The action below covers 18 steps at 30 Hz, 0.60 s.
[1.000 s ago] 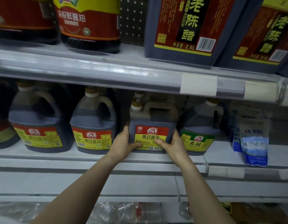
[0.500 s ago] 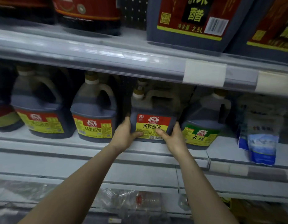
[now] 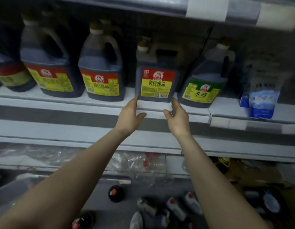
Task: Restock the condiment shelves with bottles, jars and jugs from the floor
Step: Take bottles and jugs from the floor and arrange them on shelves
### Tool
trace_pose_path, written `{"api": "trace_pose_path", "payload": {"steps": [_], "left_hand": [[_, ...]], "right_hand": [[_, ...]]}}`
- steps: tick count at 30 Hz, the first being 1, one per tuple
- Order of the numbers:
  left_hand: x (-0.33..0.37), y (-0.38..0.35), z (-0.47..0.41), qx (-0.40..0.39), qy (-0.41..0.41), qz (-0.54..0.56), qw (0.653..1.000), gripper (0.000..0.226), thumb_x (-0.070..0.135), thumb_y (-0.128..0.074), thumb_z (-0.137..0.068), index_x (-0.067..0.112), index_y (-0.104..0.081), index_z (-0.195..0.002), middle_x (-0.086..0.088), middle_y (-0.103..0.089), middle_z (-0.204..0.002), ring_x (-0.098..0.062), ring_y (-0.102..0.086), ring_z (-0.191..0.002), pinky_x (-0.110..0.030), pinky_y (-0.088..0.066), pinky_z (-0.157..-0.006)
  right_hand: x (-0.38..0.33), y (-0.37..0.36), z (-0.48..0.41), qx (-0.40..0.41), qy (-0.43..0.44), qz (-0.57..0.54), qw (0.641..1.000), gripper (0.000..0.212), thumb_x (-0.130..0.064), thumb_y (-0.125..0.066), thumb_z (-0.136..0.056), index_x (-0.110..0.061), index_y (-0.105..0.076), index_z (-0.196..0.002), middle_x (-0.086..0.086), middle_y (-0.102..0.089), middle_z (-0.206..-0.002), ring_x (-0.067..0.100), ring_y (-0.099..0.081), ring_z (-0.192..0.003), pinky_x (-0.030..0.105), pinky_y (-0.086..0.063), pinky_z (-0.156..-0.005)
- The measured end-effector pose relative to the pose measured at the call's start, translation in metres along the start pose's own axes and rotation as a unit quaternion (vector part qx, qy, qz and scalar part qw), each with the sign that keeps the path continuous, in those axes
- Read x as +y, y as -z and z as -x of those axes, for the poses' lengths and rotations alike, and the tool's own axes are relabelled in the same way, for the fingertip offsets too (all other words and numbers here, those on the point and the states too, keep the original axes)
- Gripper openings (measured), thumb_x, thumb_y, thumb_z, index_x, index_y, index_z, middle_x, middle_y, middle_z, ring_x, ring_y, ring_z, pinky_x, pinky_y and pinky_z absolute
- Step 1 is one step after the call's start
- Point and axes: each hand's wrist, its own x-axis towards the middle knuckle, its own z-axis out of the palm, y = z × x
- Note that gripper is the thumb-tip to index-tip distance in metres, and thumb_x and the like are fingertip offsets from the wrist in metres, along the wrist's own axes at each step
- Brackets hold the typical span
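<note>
1. The soy sauce jug (image 3: 155, 80) sits upright on the middle shelf (image 3: 60, 103), between a second soy jug (image 3: 102, 80) and a green-label vinegar jug (image 3: 201, 86).
2. Left hand (image 3: 129, 117) and right hand (image 3: 177, 120): grip wide on both, fingers straight, holding nothing, fingertips right at the jug's bottom corners.
3. More bottles (image 3: 176, 210) lie scattered on the floor (image 3: 97, 195) below.

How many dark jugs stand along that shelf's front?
5: one cut off far left, two beside it, a square one, a green-labelled one rightmost. Others may hide behind.
</note>
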Motion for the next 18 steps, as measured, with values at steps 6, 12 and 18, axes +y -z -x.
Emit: {"api": "trace_pose_path", "payload": {"steps": [6,12,18], "left_hand": [[-0.036,-0.02,0.092,-0.053,-0.021,-0.02,0.998,0.056,0.018,-0.067,-0.092,0.013,-0.047,-0.144,-0.006,-0.052,-0.145,-0.024,-0.05,-0.131,-0.041,-0.042,-0.108],[-0.086,-0.06,0.169,-0.129,0.036,-0.015,0.991,0.053,0.017,-0.071,-0.089,0.013,-0.054,-0.139,-0.01,-0.057,-0.138,-0.027,-0.055,-0.125,-0.036,-0.044,-0.103],[-0.151,-0.118,0.233,-0.205,0.105,-0.032,0.972,0.057,0.015,-0.073,-0.086,0.016,-0.053,-0.14,-0.008,-0.06,-0.135,-0.027,-0.058,-0.119,-0.027,-0.041,-0.096]], "right_hand": [[0.038,-0.023,0.092,-0.044,-0.021,-0.012,0.999,0.058,-0.017,-0.06,-0.1,-0.017,-0.037,-0.154,0.005,-0.045,-0.154,0.021,-0.046,-0.139,0.033,-0.041,-0.111],[0.115,-0.045,0.173,-0.111,-0.093,-0.007,0.989,0.059,-0.007,-0.064,-0.096,-0.013,-0.042,-0.15,0.003,-0.049,-0.15,0.019,-0.048,-0.137,0.028,-0.038,-0.112],[0.203,-0.072,0.234,-0.18,-0.189,0.044,0.964,0.063,-0.014,-0.064,-0.096,-0.016,-0.038,-0.153,0.003,-0.046,-0.153,0.019,-0.045,-0.139,0.031,-0.039,-0.113]]}}
